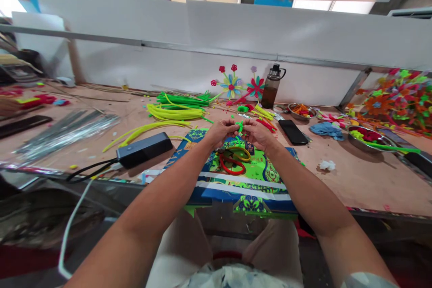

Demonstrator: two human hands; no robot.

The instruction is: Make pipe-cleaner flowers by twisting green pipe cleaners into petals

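Observation:
My left hand (220,132) and my right hand (258,135) meet over the near middle of the table, fingers pinched together. Between their fingertips is a small bent piece of bright green pipe cleaner (240,127). Just below, a red loop (232,172) and a yellow loop (248,155), maybe handles of a tool, lie on a blue and green printed board (216,195). Behind my left hand rest bundles of yellow pipe cleaners (175,113) and green pipe cleaners (189,100). Short red pipe cleaners (267,125) lie just beyond my right hand.
A bottle (270,87) stands at the back beside finished pipe-cleaner flowers (231,86). A black phone (293,132), metal bowls (366,144) and a blue cloth (326,131) are on the right. To the left are a corded black box (145,149) and silvery strips (72,132).

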